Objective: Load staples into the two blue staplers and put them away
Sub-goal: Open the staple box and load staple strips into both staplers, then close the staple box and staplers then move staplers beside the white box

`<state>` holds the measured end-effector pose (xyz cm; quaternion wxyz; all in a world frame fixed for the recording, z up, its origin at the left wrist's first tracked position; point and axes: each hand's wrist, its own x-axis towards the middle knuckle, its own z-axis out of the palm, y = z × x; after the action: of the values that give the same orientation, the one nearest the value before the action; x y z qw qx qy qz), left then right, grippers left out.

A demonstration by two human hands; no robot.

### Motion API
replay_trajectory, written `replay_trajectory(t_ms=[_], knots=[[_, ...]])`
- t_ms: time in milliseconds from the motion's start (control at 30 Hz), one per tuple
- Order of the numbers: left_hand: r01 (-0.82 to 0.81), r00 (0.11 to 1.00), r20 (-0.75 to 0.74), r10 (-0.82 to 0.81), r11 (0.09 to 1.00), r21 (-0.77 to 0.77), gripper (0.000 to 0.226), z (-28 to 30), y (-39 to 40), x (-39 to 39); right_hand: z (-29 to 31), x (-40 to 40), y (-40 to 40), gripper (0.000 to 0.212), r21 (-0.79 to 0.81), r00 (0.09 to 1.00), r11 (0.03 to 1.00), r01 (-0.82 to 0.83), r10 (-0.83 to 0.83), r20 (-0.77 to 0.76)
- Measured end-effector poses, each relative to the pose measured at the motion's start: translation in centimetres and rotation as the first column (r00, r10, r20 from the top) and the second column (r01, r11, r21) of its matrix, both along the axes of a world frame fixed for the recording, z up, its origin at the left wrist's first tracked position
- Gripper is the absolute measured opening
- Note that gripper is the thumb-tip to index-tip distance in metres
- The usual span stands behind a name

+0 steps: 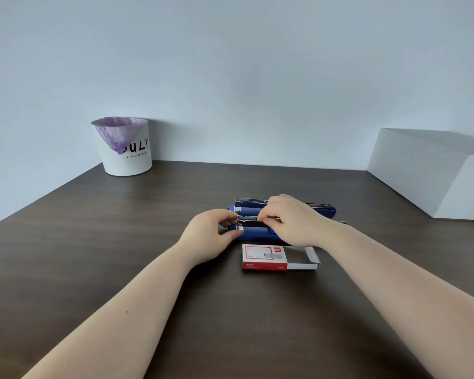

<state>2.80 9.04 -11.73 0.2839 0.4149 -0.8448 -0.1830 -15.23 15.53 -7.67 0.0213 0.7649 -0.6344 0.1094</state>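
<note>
1. I see two blue staplers lying side by side on the dark counter [121, 242], both opened up with their metal staple channels exposed.
2. The near stapler [253, 233] sits between my two hands; the far stapler [323, 212] lies just behind it, partly hidden by my right hand.
3. My left hand [211, 236] is closed around the left end of the near stapler, thumb and fingers pinching its tip.
4. My right hand [296, 220] is curled over the near stapler's channel, fingertips pinched at the metal rail; whether they hold a strip of staples I cannot tell.
5. The staple box [264, 257], red and white, lies just in front of the near stapler. Its inner tray [309, 258] is slid out to the right, and what I can see of that tray looks bare inside.
6. At the back left stands a white bin [129, 157] lined with a purple bag [115, 132]; I cannot see into it.
7. A white box [435, 173] rests at the right edge of the counter, well apart from the staplers.
</note>
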Motion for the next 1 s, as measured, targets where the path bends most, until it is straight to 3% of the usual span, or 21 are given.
replay_trajectory(t_ms=[233,433,533,667,800,1000], knots=[[0.004,1.0,-0.005,-0.004,1.0,0.006,0.038,0.0,0.0,-0.1,0.1,0.3,0.0,0.029,-0.02,1.0,1.0,-0.02,0.02,0.022],[-0.028,0.998,-0.067,0.022,0.995,-0.1,0.028,0.6,1.1,0.4,0.2,-0.7,2.1,0.02,-0.129,0.984,0.99,0.061,-0.038,0.174],[-0.027,0.982,-0.186,0.005,0.993,-0.115,0.005,1.3,2.0,1.2,0.4,-2.3,4.8,0.022,-0.057,0.965,0.995,0.083,-0.066,0.252],[0.136,0.984,-0.122,-0.133,0.991,0.015,0.019,1.5,2.7,1.6,0.1,-4.0,7.4,0.037,0.113,0.978,0.989,0.1,-0.118,0.17],[0.243,0.969,0.026,-0.247,0.964,0.111,0.055,1.3,3.2,1.5,-0.2,-4.6,8.0,0.053,0.242,0.972,0.966,0.094,-0.142,0.188],[0.262,0.964,0.029,-0.265,0.962,0.077,0.037,1.3,3.6,1.0,0.0,-4.2,7.5,0.038,0.235,0.985,0.969,0.073,-0.106,0.133]])
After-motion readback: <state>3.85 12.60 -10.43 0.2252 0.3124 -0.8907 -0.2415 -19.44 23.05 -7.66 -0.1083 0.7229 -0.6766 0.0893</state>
